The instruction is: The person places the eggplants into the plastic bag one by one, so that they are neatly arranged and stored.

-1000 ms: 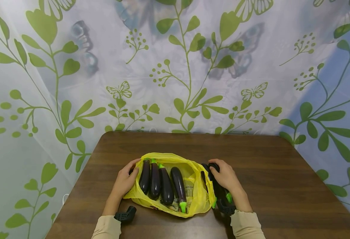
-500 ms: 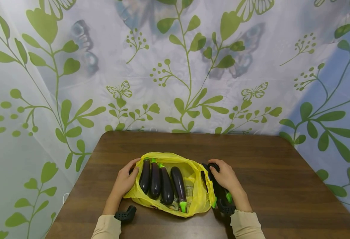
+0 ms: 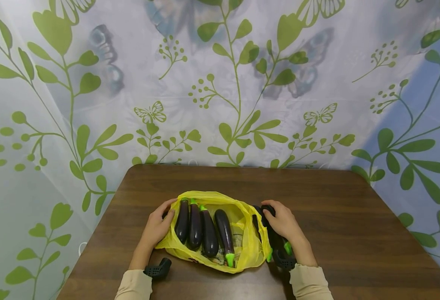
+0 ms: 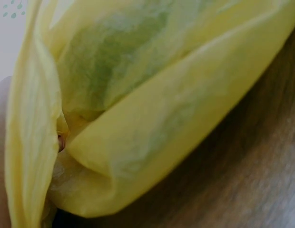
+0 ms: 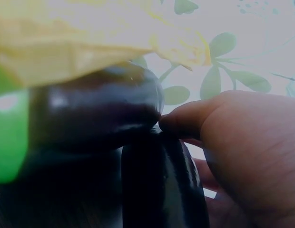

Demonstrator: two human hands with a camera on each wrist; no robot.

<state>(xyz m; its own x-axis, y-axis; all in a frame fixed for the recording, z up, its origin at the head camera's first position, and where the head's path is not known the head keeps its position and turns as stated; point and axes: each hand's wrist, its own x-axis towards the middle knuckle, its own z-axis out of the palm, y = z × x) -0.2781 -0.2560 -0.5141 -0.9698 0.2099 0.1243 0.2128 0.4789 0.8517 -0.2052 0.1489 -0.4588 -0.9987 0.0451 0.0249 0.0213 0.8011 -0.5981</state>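
A yellow plastic bag [image 3: 255, 252] lies with its mouth spread wide, and several dark eggplants [image 3: 195, 229] with green stems lie inside. My left hand [image 3: 158, 223] holds the bag's left side, its fingertips at the rim; folds of yellow plastic hide most of it in the left wrist view. On the bag's right, my right hand [image 3: 284, 221] grips the rounded end of an eggplant [image 5: 162, 185], thumb on the near side and fingers beyond. Another eggplant [image 5: 95, 111] lies against it, partly under the bag's edge in the right wrist view.
The brown wooden table [image 3: 336, 216] extends behind and to both sides of the bag. A leaf-patterned curtain [image 3: 220, 104] hangs behind it. A dark wrist mount [image 3: 158, 269] sits on the left wrist and another [image 3: 284, 260] on the right. Printed paper [image 3: 237, 237] shows inside the bag.
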